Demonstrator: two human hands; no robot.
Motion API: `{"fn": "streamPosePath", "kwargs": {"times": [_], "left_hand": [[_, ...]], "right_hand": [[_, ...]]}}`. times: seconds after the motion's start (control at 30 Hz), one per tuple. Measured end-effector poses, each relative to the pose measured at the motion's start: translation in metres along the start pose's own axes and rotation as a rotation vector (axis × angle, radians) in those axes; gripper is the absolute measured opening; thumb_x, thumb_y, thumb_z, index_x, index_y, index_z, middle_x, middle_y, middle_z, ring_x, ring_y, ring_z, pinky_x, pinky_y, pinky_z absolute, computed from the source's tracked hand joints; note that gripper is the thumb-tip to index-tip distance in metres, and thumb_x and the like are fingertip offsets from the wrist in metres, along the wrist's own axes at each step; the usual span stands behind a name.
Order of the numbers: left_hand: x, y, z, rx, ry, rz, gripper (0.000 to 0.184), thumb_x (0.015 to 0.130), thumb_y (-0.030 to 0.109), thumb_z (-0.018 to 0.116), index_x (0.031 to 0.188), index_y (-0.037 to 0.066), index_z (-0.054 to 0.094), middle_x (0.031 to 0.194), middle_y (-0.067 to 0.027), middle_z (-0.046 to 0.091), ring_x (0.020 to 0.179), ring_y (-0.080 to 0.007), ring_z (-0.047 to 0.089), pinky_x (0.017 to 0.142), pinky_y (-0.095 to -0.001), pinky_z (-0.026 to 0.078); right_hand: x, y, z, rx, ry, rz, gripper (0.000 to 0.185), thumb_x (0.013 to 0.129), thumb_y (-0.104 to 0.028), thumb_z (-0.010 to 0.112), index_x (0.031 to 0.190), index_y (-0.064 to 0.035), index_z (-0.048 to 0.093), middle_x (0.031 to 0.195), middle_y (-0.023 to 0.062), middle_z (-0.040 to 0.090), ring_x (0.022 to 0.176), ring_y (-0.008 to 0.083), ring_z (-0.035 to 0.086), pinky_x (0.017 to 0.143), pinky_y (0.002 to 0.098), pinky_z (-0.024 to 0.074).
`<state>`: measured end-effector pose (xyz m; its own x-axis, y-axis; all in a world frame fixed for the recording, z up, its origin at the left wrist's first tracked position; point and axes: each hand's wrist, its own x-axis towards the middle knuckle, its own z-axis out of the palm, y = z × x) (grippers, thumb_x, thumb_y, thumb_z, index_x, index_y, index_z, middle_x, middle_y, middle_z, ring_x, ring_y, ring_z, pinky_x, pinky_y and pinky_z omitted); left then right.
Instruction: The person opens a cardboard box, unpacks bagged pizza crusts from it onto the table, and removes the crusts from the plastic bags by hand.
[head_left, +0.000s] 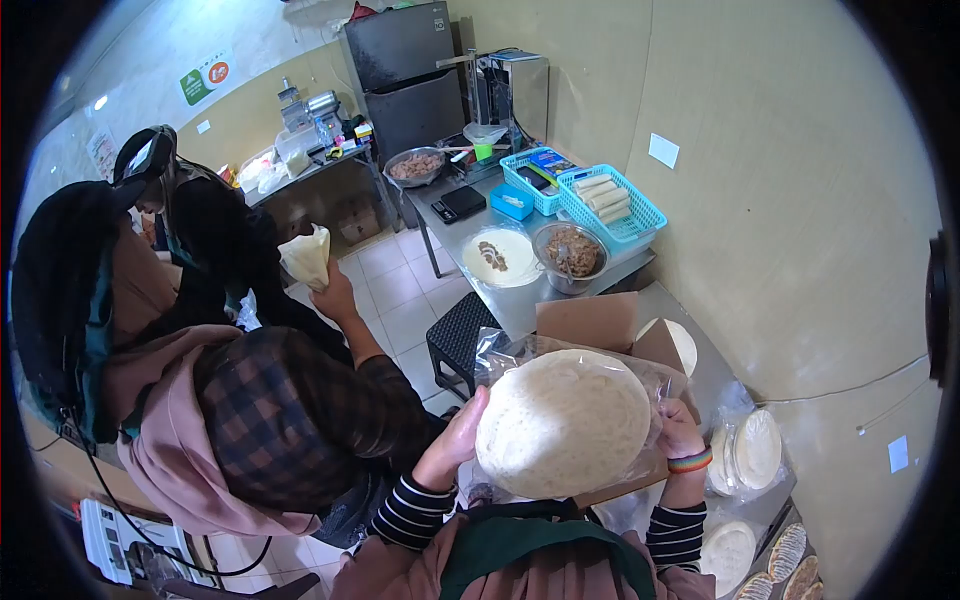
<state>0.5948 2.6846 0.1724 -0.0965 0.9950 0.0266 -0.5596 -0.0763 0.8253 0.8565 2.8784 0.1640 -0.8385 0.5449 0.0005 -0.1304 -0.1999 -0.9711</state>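
A pale round flatbread (565,420) in a see-through plastic bag (648,372) is held up in front of me, above an open cardboard box (588,318). My left hand (462,428) grips its left edge, with the thumb at the side and the other fingers mostly hidden. On the opposite side, my right hand (681,430), with a rainbow band at the wrist, has its fingers closed on the bag. Whether one bread or a stack is inside, I cannot tell.
A co-worker in a plaid shirt (290,400) sits close on my left, holding a pale folded sheet (305,257). Ahead, a metal table carries a bowl of filling (571,252) and blue baskets (628,228). Bagged flatbreads (748,452) lie to my right. A black stool (460,335) stands beyond the box.
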Motion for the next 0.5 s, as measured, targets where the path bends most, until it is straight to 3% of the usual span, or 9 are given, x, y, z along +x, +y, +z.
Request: {"fn": "streamPosePath", "kwargs": {"times": [0.07,0.17,0.3,0.33,0.37,0.4,0.5], "left_hand": [[-0.001,0.000,0.000,-0.062,-0.005,-0.010,0.064,0.091,0.049,0.020,0.129,-0.001,0.031,0.126,-0.0136,0.043,0.113,-0.0196,0.045,0.094,-0.0317,0.035],[-0.002,0.001,0.000,-0.085,0.002,-0.022,0.063,0.092,0.048,0.019,0.129,-0.001,0.031,0.126,-0.0136,0.043,0.114,-0.0195,0.044,0.095,-0.0318,0.035],[0.004,-0.001,0.005,0.031,-0.029,-0.077,0.063,0.092,0.047,0.019,0.130,-0.001,0.030,0.128,-0.0139,0.040,0.116,-0.0204,0.041,0.097,-0.0315,0.031],[0.008,-0.001,0.009,0.030,-0.033,-0.081,0.063,0.092,0.047,0.019,0.130,-0.001,0.030,0.128,-0.0139,0.040,0.116,-0.0204,0.041,0.097,-0.0315,0.031],[0.014,0.002,0.021,0.241,-0.079,0.000,0.067,0.090,0.051,0.021,0.131,-0.002,0.026,0.129,-0.0145,0.039,0.117,-0.0208,0.040,0.098,-0.0328,0.031],[0.018,0.002,0.029,0.449,-0.130,0.080,0.071,0.089,0.054,0.023,0.133,-0.002,0.022,0.130,-0.0152,0.037,0.118,-0.0212,0.040,0.099,-0.0342,0.030],[0.026,-0.001,0.033,0.366,-0.067,0.016,0.070,0.089,0.052,0.024,0.133,-0.003,0.022,0.130,-0.0161,0.037,0.118,-0.0203,0.039,0.100,-0.0333,0.028]], "right_hand": [[0.003,0.004,-0.002,0.209,-0.124,-0.178,0.022,0.078,-0.017,0.062,0.093,-0.0019,0.057,0.099,0.0060,0.056,0.085,0.0108,0.052,0.073,0.0251,0.0420],[0.004,0.004,0.013,0.243,0.016,-0.094,0.030,0.073,-0.024,0.068,0.092,-0.0030,0.057,0.103,0.0065,0.055,0.091,0.0135,0.052,0.081,0.0256,0.0395],[0.004,-0.006,0.027,0.336,0.030,-0.068,0.039,0.069,-0.025,0.072,0.097,-0.0026,0.057,0.107,0.0075,0.055,0.094,0.0143,0.052,0.082,0.0270,0.0399],[0.005,-0.003,0.026,0.125,0.004,-0.074,0.040,0.070,-0.024,0.071,0.100,-0.0022,0.057,0.107,0.0069,0.056,0.094,0.0146,0.052,0.082,0.0280,0.0408],[0.005,0.001,0.023,-0.085,-0.019,-0.078,0.041,0.071,-0.023,0.070,0.104,-0.0017,0.056,0.106,0.0062,0.057,0.094,0.0148,0.053,0.082,0.0290,0.0416],[0.003,0.007,0.017,-0.084,-0.005,-0.076,0.041,0.071,-0.023,0.070,0.104,-0.0017,0.056,0.106,0.0062,0.057,0.094,0.0148,0.053,0.082,0.0290,0.0416],[-0.010,0.011,-0.001,-0.058,0.070,0.111,0.040,0.074,-0.015,0.066,0.108,-0.0004,0.054,0.103,0.0056,0.059,0.093,0.0152,0.056,0.082,0.0300,0.0433]]}}
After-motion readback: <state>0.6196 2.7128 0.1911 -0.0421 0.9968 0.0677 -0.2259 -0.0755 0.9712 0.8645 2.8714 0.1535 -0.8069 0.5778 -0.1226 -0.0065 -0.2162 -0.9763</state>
